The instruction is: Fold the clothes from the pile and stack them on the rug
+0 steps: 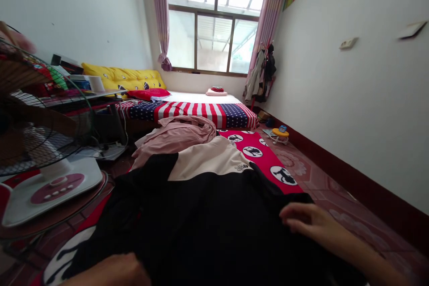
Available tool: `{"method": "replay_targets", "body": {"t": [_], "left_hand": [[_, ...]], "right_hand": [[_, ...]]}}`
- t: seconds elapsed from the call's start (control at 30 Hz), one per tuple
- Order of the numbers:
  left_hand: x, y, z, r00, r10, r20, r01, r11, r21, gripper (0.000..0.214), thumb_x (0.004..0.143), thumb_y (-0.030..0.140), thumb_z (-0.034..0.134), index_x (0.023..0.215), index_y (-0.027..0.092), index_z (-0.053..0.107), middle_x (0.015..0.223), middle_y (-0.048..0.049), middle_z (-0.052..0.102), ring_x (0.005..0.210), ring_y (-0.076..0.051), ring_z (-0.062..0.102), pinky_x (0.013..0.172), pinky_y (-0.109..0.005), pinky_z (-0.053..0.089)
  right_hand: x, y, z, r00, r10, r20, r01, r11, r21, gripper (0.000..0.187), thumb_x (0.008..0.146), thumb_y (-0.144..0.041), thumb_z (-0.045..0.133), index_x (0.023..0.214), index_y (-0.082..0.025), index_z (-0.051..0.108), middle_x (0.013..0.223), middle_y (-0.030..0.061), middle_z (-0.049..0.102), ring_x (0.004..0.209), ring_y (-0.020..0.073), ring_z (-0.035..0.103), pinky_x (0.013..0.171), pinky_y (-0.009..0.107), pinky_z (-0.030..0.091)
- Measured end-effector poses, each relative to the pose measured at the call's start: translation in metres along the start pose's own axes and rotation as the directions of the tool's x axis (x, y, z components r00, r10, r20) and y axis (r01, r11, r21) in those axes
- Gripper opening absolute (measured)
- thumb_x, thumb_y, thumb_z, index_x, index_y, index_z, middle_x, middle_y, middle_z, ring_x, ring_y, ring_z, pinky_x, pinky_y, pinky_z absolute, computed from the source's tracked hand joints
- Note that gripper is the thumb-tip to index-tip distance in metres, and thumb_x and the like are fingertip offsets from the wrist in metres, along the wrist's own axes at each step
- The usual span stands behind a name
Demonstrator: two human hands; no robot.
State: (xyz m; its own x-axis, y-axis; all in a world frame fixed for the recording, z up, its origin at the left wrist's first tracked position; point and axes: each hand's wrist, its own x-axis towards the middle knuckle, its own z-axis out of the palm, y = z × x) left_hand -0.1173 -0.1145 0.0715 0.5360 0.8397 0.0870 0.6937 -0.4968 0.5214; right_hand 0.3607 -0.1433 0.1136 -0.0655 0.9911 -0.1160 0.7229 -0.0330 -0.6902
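A black sweatshirt (214, 214) with a cream upper part and a small dark chest logo lies spread out, its collar away from me. My right hand (304, 219) is over its right sleeve, fingers curved, with a gap between thumb and forefinger. Low in the view, my left hand (124, 270) is at the sweatshirt's lower left side; its fingers are hidden and blurred. Beneath the garment is a red cloth (268, 156) with white circles and black figures. Bunched pink clothing (177, 132) lies just beyond the collar.
A fan (50, 183) stands close on the left, beside a cluttered table (83, 96). A bed (197, 109) with a striped, starred cover is under the window. Along the right wall (335, 98) are a small yellow stool (280, 132) and hanging coats (259, 73).
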Motion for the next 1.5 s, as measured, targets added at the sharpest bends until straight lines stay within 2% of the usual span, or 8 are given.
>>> {"method": "replay_targets", "body": {"t": [0.17,0.47,0.63,0.93,1.03,1.13,1.27,1.5], "left_hand": [[0.123,0.027,-0.003,0.980,0.135,-0.145,-0.135,0.991,0.010,0.025,0.083,0.027,0.058,0.105,0.026,0.071,0.112,-0.0059,0.067,0.103,-0.021,0.064,0.093,-0.032,0.050],[0.243,-0.020,0.051,0.965,0.159,-0.208,-0.113,0.970,0.215,0.048,0.094,0.028,0.044,0.142,0.024,0.042,0.150,-0.0114,0.039,0.137,-0.027,0.038,0.110,-0.044,0.037],[0.255,-0.083,0.053,0.953,0.111,-0.282,0.039,0.879,0.475,0.058,0.091,0.040,0.047,0.145,0.017,0.039,0.153,-0.0115,0.033,0.141,-0.028,0.031,0.114,-0.047,0.027],[0.252,-0.095,0.063,0.894,0.284,-0.347,0.008,0.764,0.645,0.056,0.090,0.033,0.049,0.145,0.024,0.039,0.156,-0.0074,0.029,0.140,-0.028,0.031,0.109,-0.045,0.031],[0.252,-0.089,0.060,0.896,0.304,-0.322,-0.027,0.763,0.645,0.054,0.091,0.027,0.047,0.144,0.031,0.039,0.159,-0.0034,0.020,0.144,-0.029,0.023,0.110,-0.045,0.030],[0.251,-0.094,0.057,0.907,0.291,-0.304,-0.040,0.779,0.626,0.053,0.093,0.031,0.046,0.145,0.032,0.038,0.158,-0.0023,0.022,0.145,-0.028,0.021,0.111,-0.046,0.029],[0.250,-0.106,0.051,0.936,0.262,-0.235,-0.078,0.807,0.586,0.054,0.094,0.035,0.045,0.147,0.032,0.034,0.159,-0.0006,0.019,0.146,-0.025,0.018,0.113,-0.042,0.028],[0.230,-0.060,0.074,0.970,0.022,-0.244,0.105,0.862,0.496,0.052,0.092,0.028,0.046,0.144,0.021,0.042,0.158,-0.0092,0.022,0.146,-0.031,0.016,0.115,-0.051,0.022]], "right_hand": [[0.124,-0.003,0.011,0.884,-0.003,-0.468,-0.109,0.971,-0.211,0.028,0.083,-0.030,0.049,0.101,-0.019,0.068,0.109,0.0068,0.068,0.105,0.0211,0.062,0.091,0.030,0.046],[0.247,0.053,-0.023,0.797,0.281,-0.534,-0.479,0.832,-0.278,0.023,0.082,-0.025,0.056,0.096,-0.017,0.073,0.100,0.0150,0.071,0.097,0.0294,0.066,0.077,0.034,0.047],[0.272,0.079,-0.051,0.717,0.277,-0.640,-0.558,0.778,-0.288,0.035,0.090,-0.032,0.045,0.113,-0.018,0.067,0.110,0.0168,0.067,0.104,0.0308,0.063,0.078,0.036,0.046],[0.289,0.053,0.018,0.722,0.040,-0.691,-0.436,0.801,-0.410,0.041,0.086,-0.011,0.038,0.122,-0.012,0.057,0.130,0.0182,0.054,0.121,0.0299,0.049,0.099,0.044,0.037],[0.290,0.022,0.050,0.847,-0.354,-0.397,0.045,0.792,-0.609,0.043,0.092,-0.024,0.039,0.133,-0.020,0.050,0.142,0.0082,0.047,0.131,0.0215,0.040,0.110,0.035,0.028],[0.294,0.018,0.075,0.814,-0.580,0.028,0.474,0.636,-0.608,0.049,0.094,-0.038,0.041,0.142,-0.027,0.043,0.150,0.0034,0.040,0.138,0.0211,0.033,0.113,0.039,0.026],[0.306,0.037,0.068,0.974,-0.224,-0.038,0.146,0.745,-0.651,0.053,0.099,-0.042,0.029,0.150,-0.028,0.028,0.158,0.0017,0.020,0.146,0.0198,0.016,0.116,0.047,0.018],[0.237,0.031,0.074,0.980,-0.130,-0.149,-0.014,0.704,-0.710,0.066,0.093,-0.045,0.043,0.151,-0.020,0.024,0.159,0.0114,0.013,0.146,0.0333,0.008,0.112,0.060,0.017]]}}
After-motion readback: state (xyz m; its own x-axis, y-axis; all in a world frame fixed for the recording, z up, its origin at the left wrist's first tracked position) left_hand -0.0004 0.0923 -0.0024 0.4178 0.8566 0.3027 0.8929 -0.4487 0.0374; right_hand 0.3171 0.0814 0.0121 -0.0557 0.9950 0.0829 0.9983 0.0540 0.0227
